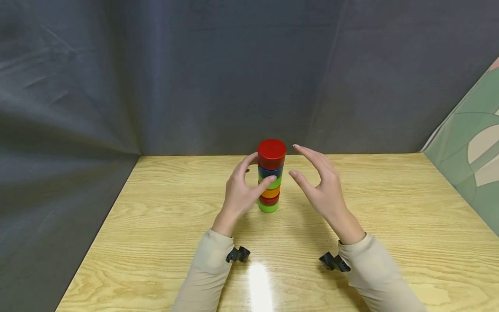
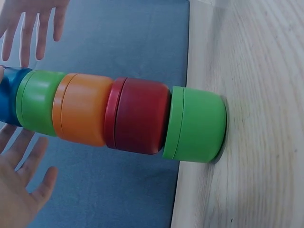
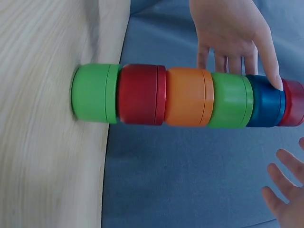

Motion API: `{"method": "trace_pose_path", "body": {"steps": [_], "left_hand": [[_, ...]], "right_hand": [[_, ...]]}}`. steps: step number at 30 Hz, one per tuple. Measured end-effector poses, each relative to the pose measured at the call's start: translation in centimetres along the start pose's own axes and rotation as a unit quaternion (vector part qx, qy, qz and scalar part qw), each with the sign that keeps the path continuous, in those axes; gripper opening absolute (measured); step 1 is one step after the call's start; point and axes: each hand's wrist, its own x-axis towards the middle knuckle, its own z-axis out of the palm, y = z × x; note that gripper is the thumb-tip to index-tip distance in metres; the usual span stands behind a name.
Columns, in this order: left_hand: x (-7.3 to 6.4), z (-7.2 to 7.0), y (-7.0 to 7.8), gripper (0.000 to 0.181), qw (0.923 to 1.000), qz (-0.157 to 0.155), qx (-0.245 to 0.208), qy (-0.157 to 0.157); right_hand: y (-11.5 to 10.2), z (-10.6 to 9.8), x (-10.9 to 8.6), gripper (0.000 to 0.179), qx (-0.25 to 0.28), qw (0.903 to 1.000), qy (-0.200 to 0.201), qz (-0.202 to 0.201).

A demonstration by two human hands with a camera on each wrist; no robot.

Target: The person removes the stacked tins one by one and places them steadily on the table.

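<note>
In front of you, a stack (image 1: 270, 193) of tins stood upright on the worktop (image 1: 156, 260), a red tin (image 1: 271, 154) on top. Your left hand (image 1: 239, 191) curved around the stack's upper part, grip loosely parted; whether it touched was unclear. Your right hand (image 1: 329, 193) hung just beside it, grip spread, holding nothing.

From my feed I've got six round lidded-looking jars in one roughly upright tower (image 3: 189, 96) on the wooden table (image 1: 163, 216): green (image 3: 95, 93) at the bottom, then dark red (image 3: 138, 95), orange (image 3: 185, 96), another green (image 3: 229, 99), blue (image 3: 264, 102), glossy red (image 1: 271, 152) on top.
</note>
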Motion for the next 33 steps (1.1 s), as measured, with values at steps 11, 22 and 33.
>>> {"method": "trace_pose_path", "body": {"steps": [11,22,33], "left_hand": [[0.0,0.2,0.0,0.063,1.0000,0.004,-0.005,0.007],[0.0,0.2,-0.3,0.061,0.9998,0.006,-0.018,0.004],[0.2,-0.1,-0.5,0.060,0.9984,0.018,-0.052,-0.011]], "right_hand": [[-0.7,0.9,0.7,0.059,0.028,0.9990,-0.007,0.034],[-0.4,1.4,1.2,0.056,0.054,0.9966,-0.018,0.059],[0.2,1.4,1.6,0.054,0.098,0.9880,-0.064,0.101]]}}
